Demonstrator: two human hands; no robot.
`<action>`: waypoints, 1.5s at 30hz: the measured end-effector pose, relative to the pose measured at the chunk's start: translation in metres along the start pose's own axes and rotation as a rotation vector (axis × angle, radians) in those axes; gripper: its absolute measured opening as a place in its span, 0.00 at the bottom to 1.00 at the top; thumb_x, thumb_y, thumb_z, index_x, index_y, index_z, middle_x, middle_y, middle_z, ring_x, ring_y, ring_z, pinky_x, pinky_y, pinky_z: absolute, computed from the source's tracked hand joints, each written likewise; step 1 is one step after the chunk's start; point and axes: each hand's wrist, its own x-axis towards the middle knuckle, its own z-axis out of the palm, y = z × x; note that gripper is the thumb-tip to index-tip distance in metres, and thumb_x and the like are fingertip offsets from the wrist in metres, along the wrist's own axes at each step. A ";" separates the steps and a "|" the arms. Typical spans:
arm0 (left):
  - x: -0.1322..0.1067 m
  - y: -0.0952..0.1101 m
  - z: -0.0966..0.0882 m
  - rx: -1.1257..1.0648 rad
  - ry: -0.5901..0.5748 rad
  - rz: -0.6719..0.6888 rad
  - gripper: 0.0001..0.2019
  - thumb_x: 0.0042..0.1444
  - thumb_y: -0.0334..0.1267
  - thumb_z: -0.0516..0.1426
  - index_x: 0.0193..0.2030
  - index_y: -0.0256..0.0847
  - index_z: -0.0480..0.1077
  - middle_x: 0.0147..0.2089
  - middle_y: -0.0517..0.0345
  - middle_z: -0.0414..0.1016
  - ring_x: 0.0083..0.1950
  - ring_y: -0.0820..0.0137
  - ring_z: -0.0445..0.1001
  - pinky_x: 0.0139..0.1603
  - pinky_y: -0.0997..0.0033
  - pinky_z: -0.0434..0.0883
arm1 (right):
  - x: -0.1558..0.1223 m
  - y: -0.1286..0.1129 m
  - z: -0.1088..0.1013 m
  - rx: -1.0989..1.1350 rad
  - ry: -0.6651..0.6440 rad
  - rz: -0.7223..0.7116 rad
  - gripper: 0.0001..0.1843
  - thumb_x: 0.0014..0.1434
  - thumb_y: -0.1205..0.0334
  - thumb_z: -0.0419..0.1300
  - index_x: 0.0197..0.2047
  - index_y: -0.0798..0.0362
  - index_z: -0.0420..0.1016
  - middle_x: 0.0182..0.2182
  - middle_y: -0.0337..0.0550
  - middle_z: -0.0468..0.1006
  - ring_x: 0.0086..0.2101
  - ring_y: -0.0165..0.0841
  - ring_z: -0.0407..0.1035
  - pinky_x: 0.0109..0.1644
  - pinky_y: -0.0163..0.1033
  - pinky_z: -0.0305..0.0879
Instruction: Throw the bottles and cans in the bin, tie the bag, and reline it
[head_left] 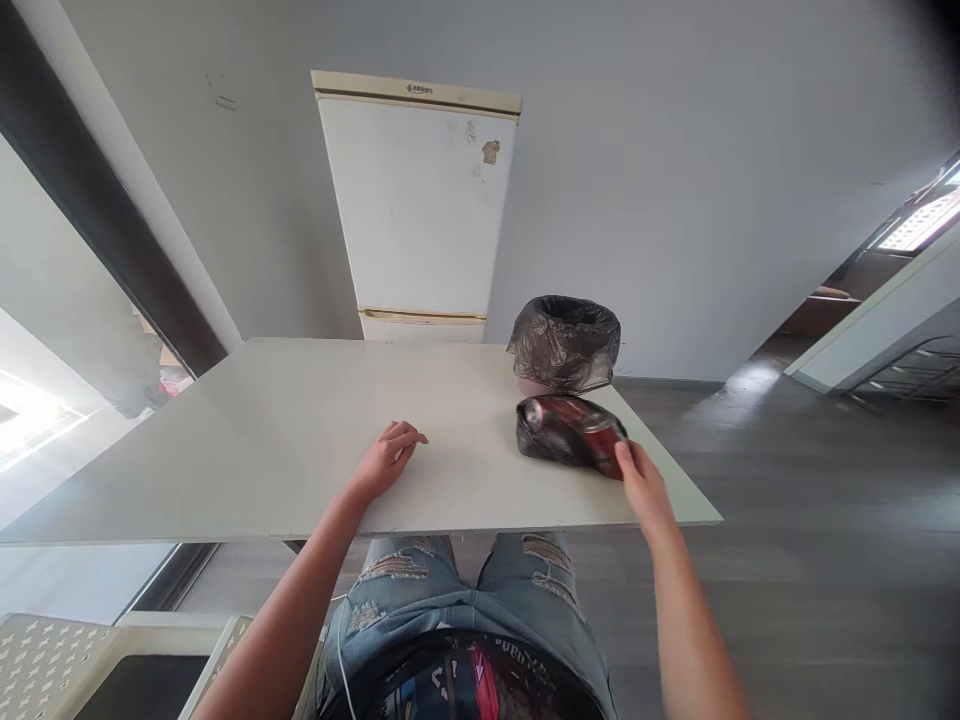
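A small black plastic bag (pixel 564 430) with something red inside lies on the right part of the white table (pixel 262 440). My right hand (pixel 642 482) touches its near right end, fingers closed on the plastic. My left hand (pixel 388 458) rests on the table near the middle, fingers loosely curled, holding nothing. Behind the bag stands a small bin lined with a dark plastic bag (pixel 565 342), its mouth open.
A white fridge (pixel 417 200) stands against the grey wall behind the table. The table's right corner (pixel 712 518) is close to my right hand. Grey floor lies to the right. A white perforated stool or crate (pixel 45 660) sits at lower left.
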 end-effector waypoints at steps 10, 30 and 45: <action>0.015 -0.005 0.014 -0.078 -0.038 -0.053 0.15 0.71 0.42 0.54 0.60 0.48 0.73 0.56 0.51 0.80 0.58 0.60 0.77 0.61 0.56 0.73 | 0.029 -0.156 0.125 0.478 -0.425 -0.247 0.15 0.58 0.58 0.63 0.48 0.49 0.81 0.44 0.49 0.80 0.39 0.41 0.77 0.49 0.49 0.76; 0.079 -0.037 0.030 -0.836 0.111 -0.216 0.25 0.55 0.52 0.71 0.50 0.41 0.68 0.44 0.52 0.80 0.42 0.67 0.78 0.43 0.68 0.72 | 0.077 -0.181 0.200 0.776 -0.391 -0.296 0.13 0.68 0.48 0.58 0.44 0.48 0.72 0.37 0.42 0.77 0.37 0.38 0.72 0.45 0.43 0.70; 0.077 -0.032 0.019 -1.273 0.183 -0.260 0.11 0.56 0.41 0.68 0.40 0.41 0.72 0.34 0.58 0.73 0.30 0.72 0.71 0.32 0.70 0.69 | 0.071 -0.173 0.206 0.280 -0.235 -0.612 0.12 0.64 0.66 0.59 0.50 0.49 0.75 0.61 0.54 0.76 0.61 0.48 0.71 0.59 0.52 0.64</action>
